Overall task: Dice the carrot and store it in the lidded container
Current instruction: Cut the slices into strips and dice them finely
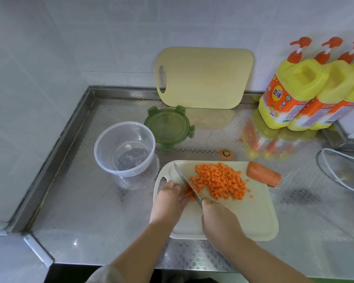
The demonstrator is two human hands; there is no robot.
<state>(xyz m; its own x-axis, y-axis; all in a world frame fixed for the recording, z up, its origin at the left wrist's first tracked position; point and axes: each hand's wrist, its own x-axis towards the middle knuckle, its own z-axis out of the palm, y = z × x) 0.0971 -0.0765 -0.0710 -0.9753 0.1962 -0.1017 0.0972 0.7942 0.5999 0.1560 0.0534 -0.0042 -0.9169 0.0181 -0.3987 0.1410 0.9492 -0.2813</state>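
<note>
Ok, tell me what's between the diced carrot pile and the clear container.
The knife, held by the right hand, slants across the cutting board between the diced carrot pile and the clear container. The container stands open; its green lid lies beside it.

Bright, even light, steel counter glare — edges bowed, soft

Both forearms reach forward, left grip curled fingertips-down, right grip clenched.

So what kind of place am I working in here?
Most likely a home kitchen: a steel counter set against tiled walls, a cutting board with diced carrot on it, and dish soap bottles at the back.
</note>
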